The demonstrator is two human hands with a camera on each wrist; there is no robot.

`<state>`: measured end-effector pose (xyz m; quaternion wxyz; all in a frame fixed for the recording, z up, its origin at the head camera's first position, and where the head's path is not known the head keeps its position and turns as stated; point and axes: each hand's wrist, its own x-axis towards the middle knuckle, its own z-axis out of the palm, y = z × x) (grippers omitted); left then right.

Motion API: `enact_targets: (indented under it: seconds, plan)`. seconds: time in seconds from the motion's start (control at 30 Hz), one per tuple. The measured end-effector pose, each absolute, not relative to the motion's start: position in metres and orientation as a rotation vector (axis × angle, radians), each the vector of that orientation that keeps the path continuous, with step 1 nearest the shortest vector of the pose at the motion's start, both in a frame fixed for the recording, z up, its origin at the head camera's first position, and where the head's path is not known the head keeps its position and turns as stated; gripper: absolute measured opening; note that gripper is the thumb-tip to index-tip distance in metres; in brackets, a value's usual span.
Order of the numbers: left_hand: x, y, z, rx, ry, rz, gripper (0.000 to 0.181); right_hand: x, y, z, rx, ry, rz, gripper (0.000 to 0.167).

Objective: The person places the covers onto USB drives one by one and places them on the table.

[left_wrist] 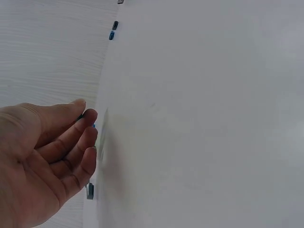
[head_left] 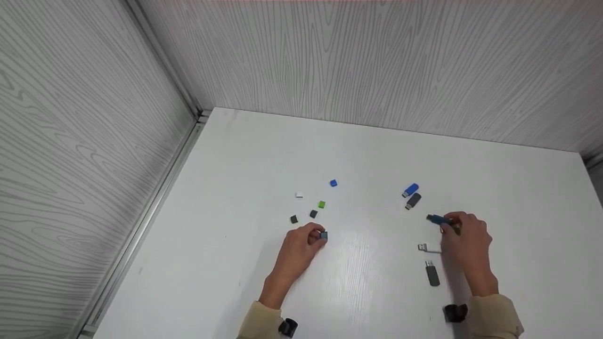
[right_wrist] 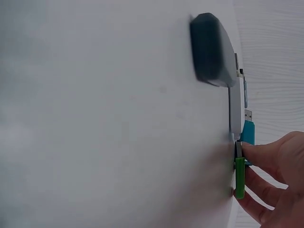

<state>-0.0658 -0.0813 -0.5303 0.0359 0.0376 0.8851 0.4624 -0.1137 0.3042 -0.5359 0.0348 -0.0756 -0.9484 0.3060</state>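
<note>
Between its thumb and fingertips, my left hand (head_left: 300, 244) pinches a small teal USB stick cap (head_left: 323, 235). In the left wrist view the fingers mostly cover that cap. My right hand (head_left: 469, 242) grips a teal USB stick (head_left: 439, 219), its metal plug bare and pointing left. A green USB stick (right_wrist: 240, 176) lies by the right fingers; in the head view they largely hide it. Near the right hand are a white USB stick (head_left: 429, 249) and a dark grey one (head_left: 432, 274). Beyond the left hand lie black caps (head_left: 313, 213) and a green cap (head_left: 321, 204).
Farther back on the white table (head_left: 372, 155) are a white cap (head_left: 299, 195) and a blue cap (head_left: 333, 183). A blue USB stick (head_left: 411, 189) lies beside a dark one (head_left: 413, 201) at the right. Wood-grain panels (head_left: 330, 56) rise at the back and left.
</note>
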Motion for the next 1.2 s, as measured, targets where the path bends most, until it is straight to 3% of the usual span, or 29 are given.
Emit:
enact_targets:
  seconds: [0.93, 1.2]
  plan:
    - [-0.065, -0.073, -0.528, 0.143, 2.716, 1.406, 0.022, -0.113, 0.312, -0.526, -0.432, -2.93, 1.268, 0.037]
    - [-0.065, -0.072, -0.529, 0.193, 2.703, 1.443, 0.02, -0.105, 0.309, -0.514, -0.297, -2.872, 1.296, 0.039]
